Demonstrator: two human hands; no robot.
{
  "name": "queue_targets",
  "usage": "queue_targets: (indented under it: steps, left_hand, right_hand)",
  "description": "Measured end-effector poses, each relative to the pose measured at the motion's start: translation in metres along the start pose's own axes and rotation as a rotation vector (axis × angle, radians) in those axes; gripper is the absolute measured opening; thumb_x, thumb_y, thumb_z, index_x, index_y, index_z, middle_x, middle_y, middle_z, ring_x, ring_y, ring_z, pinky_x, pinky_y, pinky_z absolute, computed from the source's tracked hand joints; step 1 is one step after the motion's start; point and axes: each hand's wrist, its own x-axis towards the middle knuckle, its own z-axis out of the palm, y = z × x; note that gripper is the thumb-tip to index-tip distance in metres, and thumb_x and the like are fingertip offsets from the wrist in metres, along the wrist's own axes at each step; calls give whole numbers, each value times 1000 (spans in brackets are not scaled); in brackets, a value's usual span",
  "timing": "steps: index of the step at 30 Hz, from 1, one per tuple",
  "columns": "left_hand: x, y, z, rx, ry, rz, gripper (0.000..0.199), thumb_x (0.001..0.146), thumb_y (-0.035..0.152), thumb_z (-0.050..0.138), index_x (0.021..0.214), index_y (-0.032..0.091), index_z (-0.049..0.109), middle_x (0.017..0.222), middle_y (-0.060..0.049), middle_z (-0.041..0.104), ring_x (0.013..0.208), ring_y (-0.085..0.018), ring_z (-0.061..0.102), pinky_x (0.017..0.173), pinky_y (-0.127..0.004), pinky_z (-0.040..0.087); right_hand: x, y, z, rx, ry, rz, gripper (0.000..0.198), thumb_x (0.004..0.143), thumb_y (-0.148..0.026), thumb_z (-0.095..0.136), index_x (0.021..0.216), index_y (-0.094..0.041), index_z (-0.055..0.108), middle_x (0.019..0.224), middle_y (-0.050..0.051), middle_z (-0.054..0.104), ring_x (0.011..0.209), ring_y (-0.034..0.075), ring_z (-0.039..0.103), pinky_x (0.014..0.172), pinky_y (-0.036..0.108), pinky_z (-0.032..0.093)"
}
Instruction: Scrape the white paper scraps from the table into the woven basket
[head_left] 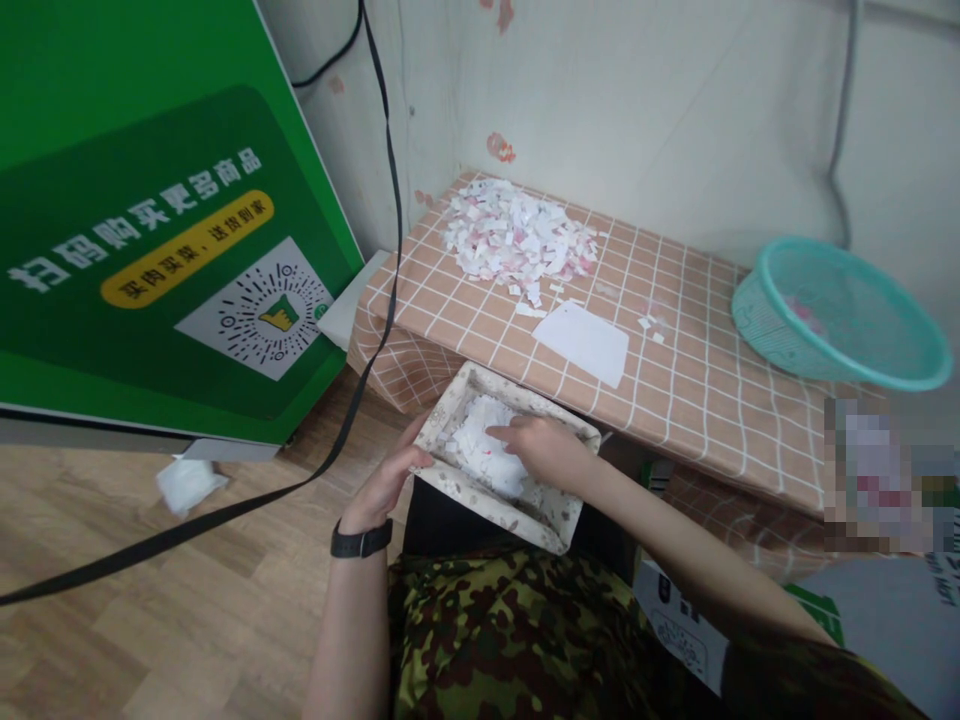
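A rectangular off-white fabric box (pixel 491 515) with a grey-brown leaf print sits tilted at my lap, against the table's front edge. White paper scraps (pixel 480 440) lie inside it, with a small red mark among them. My left hand (pixel 394 475) grips the box's left wall, thumb over the rim. My right hand (pixel 540 450) reaches inside over the scraps, its index finger stretched out and touching them. The other right fingers are partly hidden.
A checked brown tablecloth (pixel 675 400) covers the table. On it are a heap of torn paper (pixel 517 235), a white sheet (pixel 585 345) and a turquoise basket (pixel 780 320). A black strap (pixel 394 250) hangs at the left, before a green sign board (pixel 150 120).
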Motion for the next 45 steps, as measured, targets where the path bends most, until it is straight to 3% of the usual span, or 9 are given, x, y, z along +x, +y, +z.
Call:
queue_targets:
  steps: [4, 8, 14, 21, 25, 32, 35, 39, 45]
  left_hand:
    - [2, -5, -3, -32, 31, -28, 68, 67, 18, 59, 135, 20, 63, 132, -5, 70, 129, -38, 53, 108, -48, 36]
    - [3, -9, -4, -65, 62, -62, 62, 67, 20, 60, 130, 18, 66, 131, -6, 71, 129, -38, 54, 107, -46, 39]
    - [1, -9, -3, -102, 118, -107, 53, 66, 21, 63, 118, 18, 73, 123, -6, 75, 124, -37, 59, 106, -45, 42]
    - [1, -5, 4, -110, 165, -150, 57, 64, 22, 67, 120, 17, 72, 114, -8, 78, 115, -37, 65, 101, -46, 47]
    - [1, -2, 7, -80, 175, -193, 47, 63, 22, 70, 110, 19, 76, 107, -6, 80, 113, -37, 67, 99, -45, 48]
    - [4, -6, 17, -80, 209, -252, 41, 63, 28, 73, 104, 21, 77, 88, -4, 80, 102, -38, 70, 94, -49, 51]
    - [7, -11, 25, -64, 222, -276, 37, 63, 30, 73, 99, 21, 77, 80, -3, 79, 101, -39, 70, 95, -50, 51]
    - [11, -17, 35, -71, 171, -289, 43, 64, 30, 72, 106, 21, 76, 102, -5, 80, 111, -40, 67, 101, -52, 47]
    - [15, -20, 33, -58, 184, -270, 55, 68, 28, 70, 122, 23, 71, 111, -6, 79, 116, -39, 66, 102, -52, 46]
  right_hand:
    - [-24, 19, -31, 291, 283, -14, 33, 98, -23, 47, 123, -20, 69, 99, 8, 76, 87, 19, 70, 80, 29, 51]
    - [-47, 67, -66, 218, 735, 393, 33, 96, -40, 51, 109, -19, 73, 99, 10, 74, 82, 23, 68, 78, 37, 52]
    - [-53, 120, -78, -3, 571, 451, 67, 75, -53, 75, 131, -19, 61, 119, 16, 63, 110, 33, 57, 92, 45, 47]
    - [-39, 127, -87, 91, 417, 513, 74, 64, -49, 84, 125, -16, 60, 112, 15, 60, 103, 30, 59, 86, 40, 48]
    - [-37, 127, -93, 202, 507, 574, 70, 56, -44, 87, 113, -14, 58, 110, 14, 61, 98, 28, 60, 82, 38, 49]
    - [-74, 144, -87, 684, 823, 505, 40, 76, -52, 69, 94, -19, 54, 84, 5, 67, 73, 21, 63, 60, 31, 49]
    - [-94, 160, -85, 635, 934, 614, 40, 78, -53, 67, 94, -17, 60, 81, 7, 69, 70, 22, 64, 58, 33, 49]
    - [-96, 165, -89, 526, 1036, 654, 40, 83, -51, 63, 99, -15, 67, 87, 10, 73, 73, 24, 66, 62, 34, 49]
    - [-58, 148, -101, 211, 903, 592, 30, 91, -38, 54, 107, -18, 70, 87, 9, 74, 76, 24, 67, 67, 32, 44]
